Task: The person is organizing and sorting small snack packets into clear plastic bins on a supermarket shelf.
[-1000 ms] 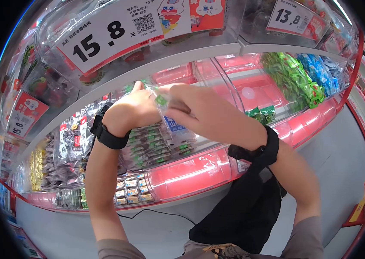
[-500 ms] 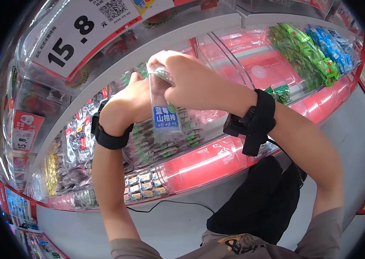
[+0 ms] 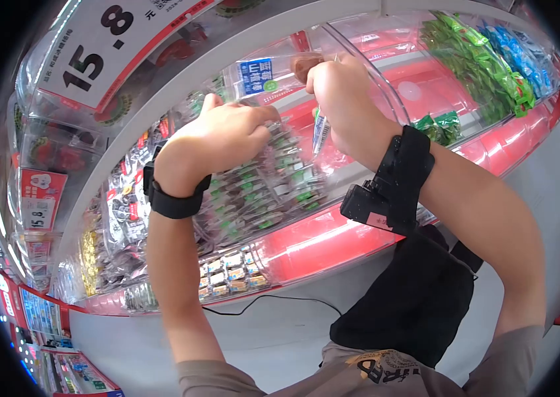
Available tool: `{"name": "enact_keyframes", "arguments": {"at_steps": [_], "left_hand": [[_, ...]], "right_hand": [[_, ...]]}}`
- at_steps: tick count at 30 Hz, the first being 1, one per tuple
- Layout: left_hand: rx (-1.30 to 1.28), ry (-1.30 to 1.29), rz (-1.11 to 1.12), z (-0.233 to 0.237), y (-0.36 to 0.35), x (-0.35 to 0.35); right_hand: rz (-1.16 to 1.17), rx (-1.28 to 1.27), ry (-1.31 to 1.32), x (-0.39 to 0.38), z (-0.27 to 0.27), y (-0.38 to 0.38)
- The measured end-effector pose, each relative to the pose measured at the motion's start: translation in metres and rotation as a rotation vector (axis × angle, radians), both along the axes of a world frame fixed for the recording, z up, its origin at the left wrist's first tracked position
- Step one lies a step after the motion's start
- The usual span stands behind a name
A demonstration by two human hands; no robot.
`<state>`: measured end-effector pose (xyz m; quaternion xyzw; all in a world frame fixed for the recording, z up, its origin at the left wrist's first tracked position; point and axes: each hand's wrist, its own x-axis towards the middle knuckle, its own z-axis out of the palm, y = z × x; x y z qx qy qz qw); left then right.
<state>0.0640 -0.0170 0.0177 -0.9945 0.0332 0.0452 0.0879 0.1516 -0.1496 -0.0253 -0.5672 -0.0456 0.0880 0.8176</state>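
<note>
My right hand (image 3: 343, 89) is closed on a clear packet with a blue label (image 3: 253, 76), which points left over the display bin. Another packet with a blue-and-white edge (image 3: 320, 132) hangs below the same hand. To the left, my left hand (image 3: 223, 135) lies over rows of small green-and-clear packets (image 3: 247, 192). Its fingers are bent and pressed together, and what they hold is hidden. Both wrists wear black straps.
Green bags (image 3: 478, 66) and blue bags (image 3: 518, 59) fill the bin's right part. Small green packets (image 3: 440, 127) lie nearer. Gold packets (image 3: 89, 258) stand far left. A large price sign (image 3: 104, 49) hangs at upper left. A clear divider (image 3: 366, 76) crosses the bin.
My right hand has moved right and up, away from my left hand. The blue-labelled packet has swung from hanging down to pointing left. A second packet now shows below my right hand.
</note>
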Motion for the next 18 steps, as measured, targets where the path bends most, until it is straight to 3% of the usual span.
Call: {"name": "enact_keyframes", "arguments": {"at_steps": [1, 5, 9, 13, 17, 18], "left_hand": [[0.001, 0.020, -0.001, 0.001, 0.000, 0.001], [0.008, 0.086, 0.019, 0.003, -0.002, 0.003], [-0.004, 0.075, 0.014, 0.001, 0.000, 0.005], [0.039, 0.110, 0.026, 0.005, -0.005, 0.004], [0.032, 0.088, 0.015, 0.003, -0.004, 0.003], [0.029, 0.076, 0.014, 0.004, -0.005, 0.003]], "right_hand": [[-0.001, 0.075, -0.159, 0.017, -0.024, 0.015], [-0.178, -0.288, -0.278, 0.009, -0.016, 0.018], [-0.377, -0.405, -0.398, 0.012, -0.010, 0.036], [-0.293, -0.345, -0.951, 0.015, -0.020, 0.018], [0.221, -0.645, -0.622, 0.024, -0.005, 0.012], [0.220, -0.718, -0.702, 0.025, -0.007, 0.015]]}}
